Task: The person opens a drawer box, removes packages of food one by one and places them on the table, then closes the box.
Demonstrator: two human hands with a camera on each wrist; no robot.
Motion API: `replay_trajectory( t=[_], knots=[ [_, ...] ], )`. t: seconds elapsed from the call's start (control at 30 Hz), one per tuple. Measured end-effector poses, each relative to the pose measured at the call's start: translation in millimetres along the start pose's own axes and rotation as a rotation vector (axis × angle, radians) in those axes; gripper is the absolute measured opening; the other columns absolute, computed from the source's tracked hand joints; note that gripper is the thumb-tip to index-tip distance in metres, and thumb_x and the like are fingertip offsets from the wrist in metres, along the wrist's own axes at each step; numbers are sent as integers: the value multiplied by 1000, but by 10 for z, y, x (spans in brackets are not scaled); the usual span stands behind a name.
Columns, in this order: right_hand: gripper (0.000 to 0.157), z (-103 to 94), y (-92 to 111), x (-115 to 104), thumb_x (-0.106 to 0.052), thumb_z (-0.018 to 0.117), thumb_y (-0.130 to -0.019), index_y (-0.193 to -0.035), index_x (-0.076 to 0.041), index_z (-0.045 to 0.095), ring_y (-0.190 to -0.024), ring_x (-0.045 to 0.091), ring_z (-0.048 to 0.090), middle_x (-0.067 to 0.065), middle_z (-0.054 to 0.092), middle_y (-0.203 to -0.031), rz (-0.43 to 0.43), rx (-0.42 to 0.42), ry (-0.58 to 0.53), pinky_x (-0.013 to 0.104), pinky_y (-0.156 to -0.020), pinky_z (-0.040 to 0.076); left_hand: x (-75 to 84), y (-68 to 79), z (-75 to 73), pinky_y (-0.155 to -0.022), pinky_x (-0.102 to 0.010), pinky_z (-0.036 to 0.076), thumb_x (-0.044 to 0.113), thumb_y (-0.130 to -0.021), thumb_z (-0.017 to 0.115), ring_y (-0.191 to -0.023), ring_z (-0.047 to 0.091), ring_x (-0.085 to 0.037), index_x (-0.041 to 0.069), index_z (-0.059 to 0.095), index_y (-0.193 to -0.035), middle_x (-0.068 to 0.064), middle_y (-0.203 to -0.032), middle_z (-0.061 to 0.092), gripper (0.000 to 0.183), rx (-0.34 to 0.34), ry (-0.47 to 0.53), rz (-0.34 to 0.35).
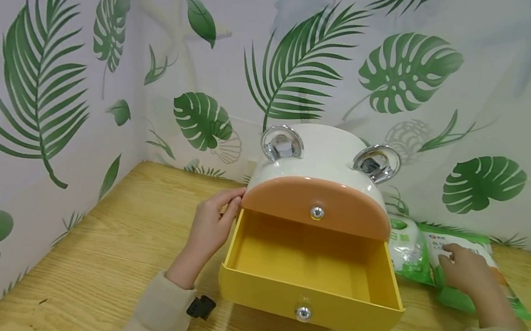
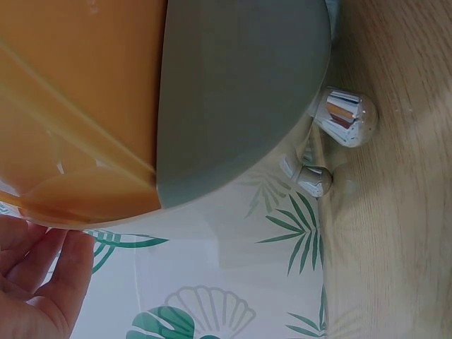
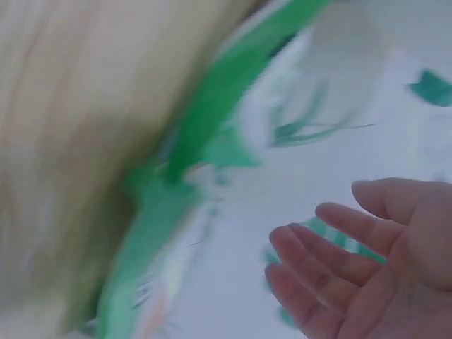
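A white animal-shaped drawer box (image 1: 324,154) with two chrome-ringed ears stands on the table. Its yellow lower drawer (image 1: 266,293) is pulled out and bare inside, while the orange upper front (image 1: 281,197) is closed. My left hand (image 1: 212,221) touches the box's left side with its fingertips; in the left wrist view the fingers (image 2: 74,261) are extended against the rounded edge. To the right, my right hand (image 1: 469,273) hovers over a flat green-and-white packet (image 1: 462,241), fingers loosely bent and holding nothing in the right wrist view.
A plump clear-and-green package (image 1: 408,249) lies between the box and the flat packet. Behind the wooden table (image 1: 126,253) hangs a leaf-printed cloth (image 1: 229,67), which also runs along the left side.
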State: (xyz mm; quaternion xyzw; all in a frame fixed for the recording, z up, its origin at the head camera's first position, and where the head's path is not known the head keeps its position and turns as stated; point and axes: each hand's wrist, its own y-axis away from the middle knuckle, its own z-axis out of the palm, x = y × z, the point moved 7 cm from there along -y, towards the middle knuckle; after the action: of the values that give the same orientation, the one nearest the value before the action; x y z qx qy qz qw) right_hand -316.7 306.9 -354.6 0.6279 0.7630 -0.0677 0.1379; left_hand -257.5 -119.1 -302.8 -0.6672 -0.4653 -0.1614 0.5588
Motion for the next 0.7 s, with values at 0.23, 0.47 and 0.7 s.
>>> replay_trajectory(
  t=[0.23,0.47,0.7],
  knots=[
    [48,-259,328,-381,-27,37,-94,-120,13,40,-83,39,56,35,47,-109,8,253,-116,45,-61,49,13,1,-3,-68,-32,52,5,-90,50,-95,58,-25,-4,61,-108,-15,-103,61,23,0,-4,0],
    [45,-469,648,-646,-28,44,-92,-118,9,47,-85,41,55,28,55,-101,0,455,-163,39,-55,48,21,-2,-8,-66,-31,52,6,-90,50,-93,58,-25,-3,62,-107,-15,-103,62,22,7,-17,5],
    [36,-590,841,-783,-20,52,-89,-111,8,53,-84,42,56,26,59,-94,-12,579,-171,42,-59,46,18,3,-1,-65,-29,53,6,-90,49,-91,59,-25,-3,61,-108,-15,-103,61,23,-1,-8,2]
  ],
)
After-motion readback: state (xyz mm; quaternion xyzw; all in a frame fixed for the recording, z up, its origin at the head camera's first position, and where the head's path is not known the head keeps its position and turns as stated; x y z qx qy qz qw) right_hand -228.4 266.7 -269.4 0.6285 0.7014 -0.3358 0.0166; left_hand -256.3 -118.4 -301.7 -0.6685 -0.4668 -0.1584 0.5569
